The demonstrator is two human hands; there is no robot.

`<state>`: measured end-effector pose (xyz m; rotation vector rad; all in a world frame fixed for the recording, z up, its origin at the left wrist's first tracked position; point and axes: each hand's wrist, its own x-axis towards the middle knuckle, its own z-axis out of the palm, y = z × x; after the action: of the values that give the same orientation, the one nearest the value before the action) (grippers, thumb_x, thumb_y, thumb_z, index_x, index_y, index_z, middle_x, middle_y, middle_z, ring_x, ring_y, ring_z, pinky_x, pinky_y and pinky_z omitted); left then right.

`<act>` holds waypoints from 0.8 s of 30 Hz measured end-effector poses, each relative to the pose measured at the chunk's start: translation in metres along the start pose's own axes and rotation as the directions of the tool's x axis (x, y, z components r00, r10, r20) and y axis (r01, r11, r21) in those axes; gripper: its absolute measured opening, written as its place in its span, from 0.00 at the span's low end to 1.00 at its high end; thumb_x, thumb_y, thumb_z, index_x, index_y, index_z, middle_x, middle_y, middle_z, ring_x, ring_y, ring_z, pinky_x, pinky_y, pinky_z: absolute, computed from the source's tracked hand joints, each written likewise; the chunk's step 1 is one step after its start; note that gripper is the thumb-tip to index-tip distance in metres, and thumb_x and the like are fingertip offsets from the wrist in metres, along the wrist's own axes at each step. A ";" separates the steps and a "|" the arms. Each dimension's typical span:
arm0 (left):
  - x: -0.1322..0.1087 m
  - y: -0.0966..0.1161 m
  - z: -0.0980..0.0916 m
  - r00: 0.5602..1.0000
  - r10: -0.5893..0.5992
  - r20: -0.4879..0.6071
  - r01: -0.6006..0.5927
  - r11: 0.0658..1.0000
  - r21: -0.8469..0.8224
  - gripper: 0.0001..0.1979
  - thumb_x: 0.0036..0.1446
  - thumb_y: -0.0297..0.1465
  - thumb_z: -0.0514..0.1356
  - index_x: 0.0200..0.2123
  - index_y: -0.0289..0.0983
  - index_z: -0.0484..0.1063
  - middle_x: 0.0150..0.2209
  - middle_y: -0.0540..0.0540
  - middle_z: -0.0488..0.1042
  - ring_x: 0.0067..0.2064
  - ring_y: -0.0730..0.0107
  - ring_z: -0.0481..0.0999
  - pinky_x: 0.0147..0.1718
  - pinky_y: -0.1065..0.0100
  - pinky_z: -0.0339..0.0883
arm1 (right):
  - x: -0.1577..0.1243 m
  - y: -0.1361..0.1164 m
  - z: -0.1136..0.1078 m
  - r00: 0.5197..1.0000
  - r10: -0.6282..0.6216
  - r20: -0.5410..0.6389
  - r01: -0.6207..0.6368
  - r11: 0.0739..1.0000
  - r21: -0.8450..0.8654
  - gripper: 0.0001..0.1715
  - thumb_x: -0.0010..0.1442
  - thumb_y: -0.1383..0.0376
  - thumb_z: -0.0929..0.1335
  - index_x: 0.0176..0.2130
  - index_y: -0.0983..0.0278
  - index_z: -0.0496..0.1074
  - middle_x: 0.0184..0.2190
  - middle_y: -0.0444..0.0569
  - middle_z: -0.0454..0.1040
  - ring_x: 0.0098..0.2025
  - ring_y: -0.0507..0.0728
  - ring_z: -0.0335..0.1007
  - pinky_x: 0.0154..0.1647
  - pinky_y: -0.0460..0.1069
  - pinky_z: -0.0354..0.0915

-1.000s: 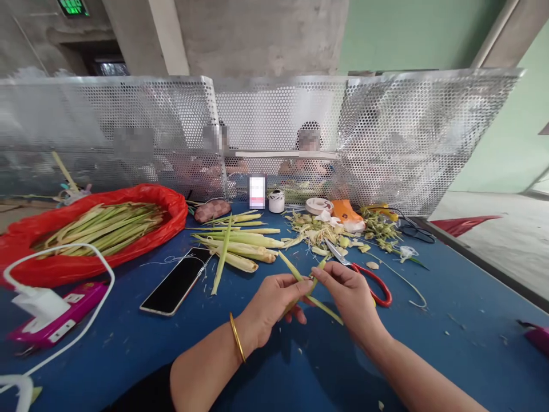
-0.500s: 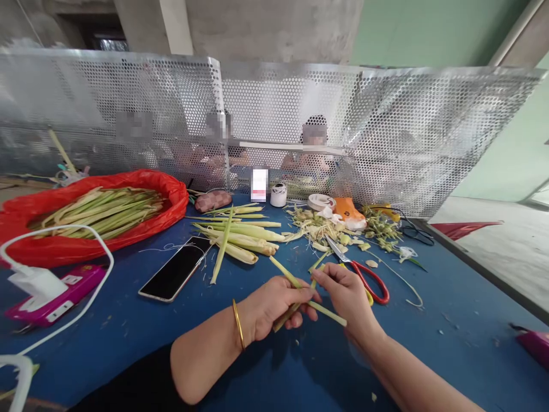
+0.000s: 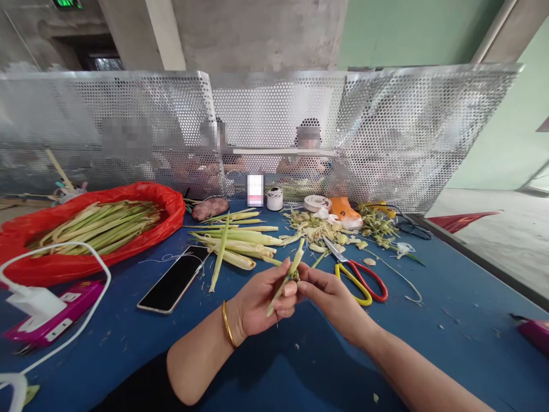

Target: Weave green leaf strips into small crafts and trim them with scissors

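Observation:
My left hand (image 3: 266, 297), with a gold bangle at the wrist, is closed around a small bundle of pale green plant strips (image 3: 297, 258). One strip points up between the hands and another slants down over the left fingers. The fingertips of my right hand (image 3: 332, 294) pinch the bundle at its crossing point, which the fingers partly hide. Just beyond the right hand lie scissors (image 3: 381, 289) with one red and one yellow handle loop. A pile of pale green leaves (image 3: 244, 243) rests on the blue table beyond my left hand.
At left are a red plastic bag (image 3: 169, 220) of long stalks, a dark phone (image 3: 174, 280), and a purple power strip (image 3: 79, 306) with a white cable. Plant scraps (image 3: 317, 229) and a tape roll (image 3: 317, 202) lie further back. A perforated metal screen (image 3: 266, 103) separates co-workers opposite.
Both hands have come closer together around the bundle. The strip that crossed toward my right wrist now points upward. The scissors' yellow loop is more exposed, and the camera view has tilted slightly.

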<state>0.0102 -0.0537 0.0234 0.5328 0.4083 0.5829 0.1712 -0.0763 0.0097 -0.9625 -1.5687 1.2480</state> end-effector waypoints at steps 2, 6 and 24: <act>0.000 -0.001 0.001 0.998 0.003 -0.056 -0.001 1.000 0.022 0.13 0.63 0.36 0.53 0.32 0.33 0.70 0.19 0.53 0.65 0.14 0.84 0.57 0.16 0.77 0.49 | 0.000 0.001 -0.002 0.999 -0.030 -0.025 0.027 0.994 -0.104 0.17 0.60 0.55 0.65 0.26 0.64 0.69 0.24 0.44 0.67 0.30 0.53 0.63 0.33 0.48 0.60; -0.001 0.003 0.004 0.969 -0.005 -0.248 0.024 0.997 0.076 0.03 0.58 0.27 0.57 0.33 0.33 0.69 0.18 0.55 0.63 0.14 0.87 0.55 0.15 0.80 0.45 | -0.003 0.000 -0.007 0.979 -0.204 -0.030 0.158 0.834 -0.529 0.17 0.61 0.64 0.63 0.22 0.63 0.66 0.21 0.43 0.65 0.26 0.52 0.60 0.28 0.46 0.55; 0.000 0.006 0.007 0.891 -0.053 -0.450 0.067 0.998 0.015 0.04 0.55 0.27 0.61 0.30 0.32 0.69 0.17 0.55 0.67 0.14 0.85 0.62 0.14 0.82 0.55 | -0.004 0.005 -0.005 0.852 -0.490 0.186 0.351 0.268 -0.897 0.12 0.66 0.65 0.60 0.34 0.64 0.69 0.25 0.47 0.73 0.29 0.55 0.68 0.49 0.55 0.57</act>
<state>0.0110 -0.0517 0.0328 0.4087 0.8737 0.6406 0.1771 -0.0776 0.0050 -1.0904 -2.2403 -0.2289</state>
